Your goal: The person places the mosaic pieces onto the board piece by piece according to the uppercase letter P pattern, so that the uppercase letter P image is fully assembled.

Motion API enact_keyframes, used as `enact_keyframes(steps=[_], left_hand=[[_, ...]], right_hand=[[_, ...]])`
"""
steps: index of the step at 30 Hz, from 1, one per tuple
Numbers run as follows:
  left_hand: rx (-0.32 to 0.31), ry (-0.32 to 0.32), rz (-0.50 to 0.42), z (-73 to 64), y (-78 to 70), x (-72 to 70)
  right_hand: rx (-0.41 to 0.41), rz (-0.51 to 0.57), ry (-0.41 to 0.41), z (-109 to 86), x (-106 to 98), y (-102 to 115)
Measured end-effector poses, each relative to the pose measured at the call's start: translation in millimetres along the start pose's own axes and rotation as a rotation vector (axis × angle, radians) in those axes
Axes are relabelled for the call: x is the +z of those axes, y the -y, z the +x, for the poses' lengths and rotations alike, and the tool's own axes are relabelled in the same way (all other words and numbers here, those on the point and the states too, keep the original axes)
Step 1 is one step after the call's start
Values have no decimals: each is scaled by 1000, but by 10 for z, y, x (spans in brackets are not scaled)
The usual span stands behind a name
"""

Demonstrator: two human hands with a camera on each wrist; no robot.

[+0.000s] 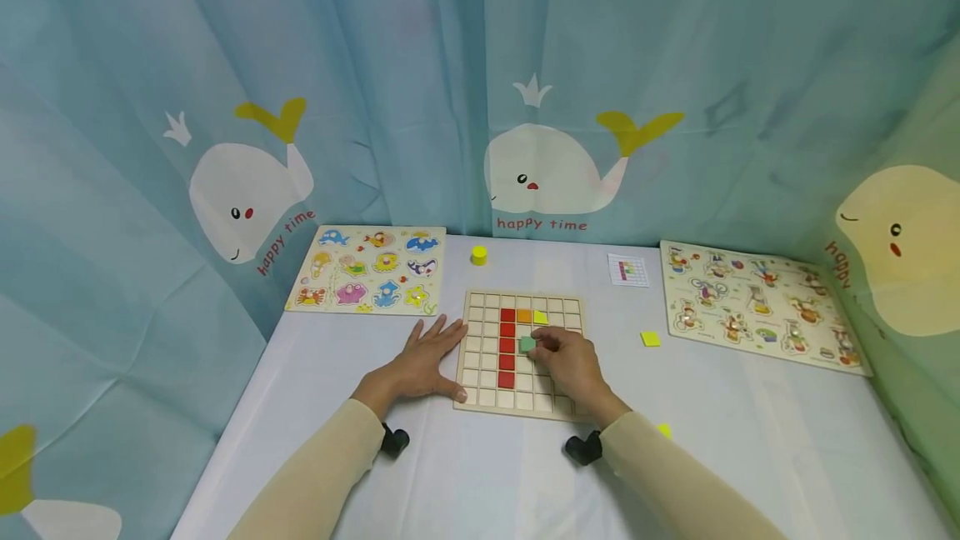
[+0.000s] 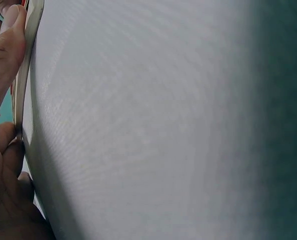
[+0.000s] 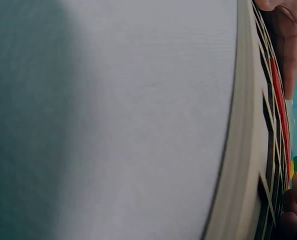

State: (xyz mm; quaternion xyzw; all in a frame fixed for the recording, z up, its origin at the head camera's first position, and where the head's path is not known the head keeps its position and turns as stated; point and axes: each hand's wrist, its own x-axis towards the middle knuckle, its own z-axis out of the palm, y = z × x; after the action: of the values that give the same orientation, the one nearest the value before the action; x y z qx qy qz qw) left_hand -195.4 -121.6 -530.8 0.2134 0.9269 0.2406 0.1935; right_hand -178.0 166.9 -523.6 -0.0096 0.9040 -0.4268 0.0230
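Note:
A wooden grid board [image 1: 471,361] lies on the table, with a column of several red square tiles [image 1: 507,346] in its cells. To the right of the column's top are an orange tile [image 1: 524,317] and a yellow tile [image 1: 540,317]. My right hand [image 1: 572,365] pinches a green square tile [image 1: 527,344] between thumb and fingers, over the cells beside the red column. In the right wrist view the green tile [image 3: 296,163] stands tilted at the fingertips. My left hand [image 1: 422,363] lies spread at the board's left edge, its thumb touching the lower left corner.
Peg puzzle boards stand at the back left [image 1: 300,303] and right [image 1: 787,307]. Behind the grid are a yellow cylinder [image 1: 479,256] and a printed pattern card [image 1: 627,270]. Loose yellow tiles lie right of the grid [image 1: 650,339] and by the right forearm [image 1: 664,431]. A curtain [image 1: 420,107] closes the back.

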Motion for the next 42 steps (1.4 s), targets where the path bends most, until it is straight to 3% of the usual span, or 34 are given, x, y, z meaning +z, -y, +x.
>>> enact_keyframes(steps=[20,42], left_hand=[[2,-8,5,-3,9,10],[3,-10,5,-8,3,7]], right_hand=[[-26,-68,-3,22,72,24],[-21,-73,22,32,59,40]])
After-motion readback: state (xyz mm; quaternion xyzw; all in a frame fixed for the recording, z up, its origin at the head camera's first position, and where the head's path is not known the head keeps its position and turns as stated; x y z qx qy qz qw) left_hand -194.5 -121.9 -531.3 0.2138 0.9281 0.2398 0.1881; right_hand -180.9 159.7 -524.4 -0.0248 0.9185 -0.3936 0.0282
